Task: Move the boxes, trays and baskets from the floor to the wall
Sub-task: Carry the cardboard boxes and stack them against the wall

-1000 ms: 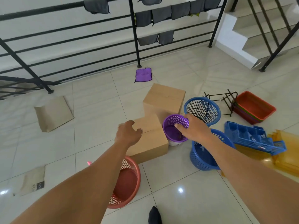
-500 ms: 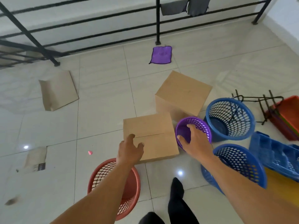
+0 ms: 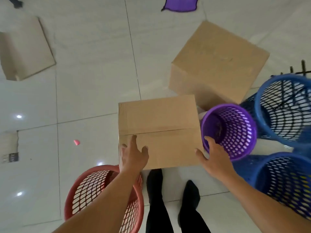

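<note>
A closed cardboard box is seen sitting flat on the tiled floor, right in front of two feet in black socks. The left hand is laid on the box's near left corner, fingers spread and flat on the top, so nothing is really gripped by it. The right hand is placed at the near right corner, fingers also spread, thumb on the box edge and fingertips up against the rim of a purple basket; whether anything is actually clamped by it can't be told from here.

The purple basket is parked just beside the box on its right, touching or nearly so. A second, bigger cardboard box is found behind, tilted at an angle to the first and just about touching its far right corner. Two blue baskets are crowded in on the right: one further back, one nearer, partly covered by the right forearm. A red basket is seen at the near left, crossed by the left forearm.

Further off, a flat piece of cardboard is lying on the floor at the left, a purple cloth is cut off at the top edge, and a small pink scrap is left on a tile.
</note>
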